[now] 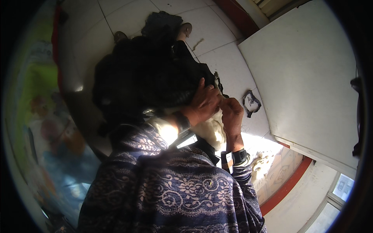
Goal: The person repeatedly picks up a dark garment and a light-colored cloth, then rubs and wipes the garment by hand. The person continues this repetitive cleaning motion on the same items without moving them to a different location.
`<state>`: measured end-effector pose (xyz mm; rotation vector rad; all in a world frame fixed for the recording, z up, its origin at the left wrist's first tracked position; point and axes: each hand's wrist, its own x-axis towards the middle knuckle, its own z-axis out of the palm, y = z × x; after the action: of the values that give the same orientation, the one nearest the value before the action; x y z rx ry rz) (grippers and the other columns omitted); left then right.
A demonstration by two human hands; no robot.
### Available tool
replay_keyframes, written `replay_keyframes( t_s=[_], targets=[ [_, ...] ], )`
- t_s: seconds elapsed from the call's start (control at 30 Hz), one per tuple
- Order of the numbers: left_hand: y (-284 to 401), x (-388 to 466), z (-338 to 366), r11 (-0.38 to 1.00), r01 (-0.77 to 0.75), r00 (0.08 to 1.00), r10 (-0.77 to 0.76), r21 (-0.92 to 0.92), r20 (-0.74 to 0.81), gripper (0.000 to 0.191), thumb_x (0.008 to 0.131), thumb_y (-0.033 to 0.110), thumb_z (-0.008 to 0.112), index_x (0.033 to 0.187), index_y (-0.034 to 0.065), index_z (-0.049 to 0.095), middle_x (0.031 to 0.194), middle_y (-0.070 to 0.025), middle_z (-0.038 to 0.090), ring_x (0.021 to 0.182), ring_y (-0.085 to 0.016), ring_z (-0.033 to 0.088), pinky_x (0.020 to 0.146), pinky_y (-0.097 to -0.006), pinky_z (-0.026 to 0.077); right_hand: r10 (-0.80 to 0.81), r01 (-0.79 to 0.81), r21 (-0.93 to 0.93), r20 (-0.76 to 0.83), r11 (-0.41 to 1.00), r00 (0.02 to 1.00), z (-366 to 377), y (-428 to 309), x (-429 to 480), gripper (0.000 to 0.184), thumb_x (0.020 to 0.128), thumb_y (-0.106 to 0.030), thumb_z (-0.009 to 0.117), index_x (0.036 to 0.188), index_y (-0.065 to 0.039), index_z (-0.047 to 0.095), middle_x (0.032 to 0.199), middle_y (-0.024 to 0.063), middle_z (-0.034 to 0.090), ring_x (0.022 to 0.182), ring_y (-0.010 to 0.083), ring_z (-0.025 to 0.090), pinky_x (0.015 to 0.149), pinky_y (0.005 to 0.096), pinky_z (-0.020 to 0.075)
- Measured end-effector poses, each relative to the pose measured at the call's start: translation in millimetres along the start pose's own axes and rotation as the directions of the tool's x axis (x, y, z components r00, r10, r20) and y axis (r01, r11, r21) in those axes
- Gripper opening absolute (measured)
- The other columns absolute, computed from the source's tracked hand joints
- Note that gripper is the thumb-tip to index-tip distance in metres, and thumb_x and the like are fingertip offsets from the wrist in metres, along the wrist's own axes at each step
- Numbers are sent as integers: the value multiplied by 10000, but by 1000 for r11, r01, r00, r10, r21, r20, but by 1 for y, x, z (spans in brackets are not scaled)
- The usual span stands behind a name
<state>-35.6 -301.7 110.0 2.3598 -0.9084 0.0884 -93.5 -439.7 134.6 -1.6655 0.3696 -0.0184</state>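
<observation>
A large black garment or cloth (145,72) is bunched over the lap, with pale cream fluffy stuffing (214,131) along its right side. My left hand (205,100) lies on the edge of the black cloth, index finger pointing away and the other fingers curled. Close against it, my right hand (232,112) has thumb and fingers pinched together at the pale material. What sits between the fingertips is too small to make out. Both wrists wear black bands.
White tiles (215,52) cover the floor. A dark cloth loop (251,104) and a short strand (198,44) lie on them. More pale stuffing (262,163) is in sunlight at the lower right. A large white panel (300,72) stands at the right, a colourful cloth (55,125) at the left.
</observation>
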Motion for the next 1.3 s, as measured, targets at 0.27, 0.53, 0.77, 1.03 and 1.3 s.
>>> replay_keyframes(
  t_s=[0.27,0.53,0.77,1.03,1.3],
  targets=[
    [-23,4,-7,995,84,992,-88,-44,-89,147,751,150,742,846,75,659,915,-70,631,953,-302,574,1014,-536,412,10,-15,-308,-18,951,1000,-23,5,-63,41,847,-17,669,829,-17,632,705,53,618,674,129,574,645,285,481],
    [-38,-10,-19,961,-6,996,-19,-276,-86,463,695,202,822,1101,60,648,1146,-105,626,1149,-333,558,1017,-431,435,-420,281,-455,-240,845,875,-19,5,56,76,893,-86,687,857,-84,621,744,64,670,638,205,655,614,337,525],
    [-64,-13,-23,997,32,999,-32,-68,5,515,695,182,833,1162,88,636,1279,-104,591,1284,-309,499,1058,-495,395,-57,2,452,107,892,993,36,-39,56,91,956,-90,619,879,-41,620,700,44,631,595,124,587,589,257,498],
    [-74,-19,-20,995,72,997,-72,64,-1,467,706,165,825,1140,111,660,1262,-76,618,1288,-307,517,1036,-488,417,-419,384,525,-57,760,906,-154,-96,-41,86,1016,-75,545,997,-1,583,673,25,480,496,65,349,434,223,328],
    [-70,-15,-34,991,131,988,-132,23,79,479,674,141,845,1122,104,682,1279,-81,619,1294,-305,522,1023,-446,430,-245,509,308,-609,804,755,-335,-70,-121,155,1041,-140,542,908,-74,500,661,-28,299,497,68,269,423,216,253]
  ],
)
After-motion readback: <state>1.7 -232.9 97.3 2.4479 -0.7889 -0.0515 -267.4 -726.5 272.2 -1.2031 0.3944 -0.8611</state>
